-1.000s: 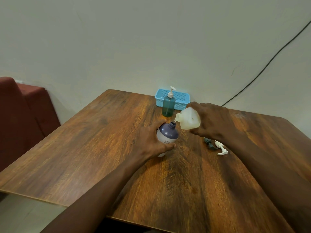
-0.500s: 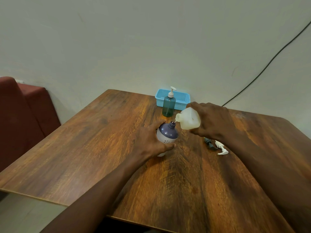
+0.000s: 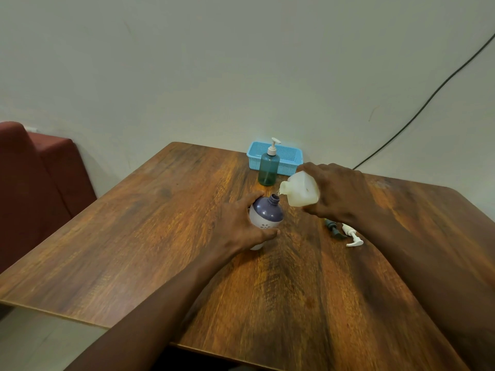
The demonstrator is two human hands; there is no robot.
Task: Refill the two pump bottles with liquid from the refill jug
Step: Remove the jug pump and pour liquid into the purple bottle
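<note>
My left hand (image 3: 238, 223) grips a round purple and white bottle (image 3: 266, 214) that stands on the wooden table (image 3: 160, 236) with its neck open and no pump on it. My right hand (image 3: 337, 194) holds a pale translucent refill jug (image 3: 301, 192) tipped on its side, its spout just above and right of the bottle's open neck. A thin drip hangs at the spout. Behind them stands a teal pump bottle (image 3: 267, 170) with its white pump on. A loose white pump head (image 3: 351, 235) lies on the table under my right wrist.
A light blue basket (image 3: 290, 159) sits at the table's far edge against the wall. A dark cap or tube piece (image 3: 333, 230) lies beside the loose pump. A red seat (image 3: 34, 183) stands to the left, and a black cable (image 3: 428, 100) runs up the wall.
Almost nothing has moved. The jug stays tipped over the purple bottle's neck and both hands hold their positions.
</note>
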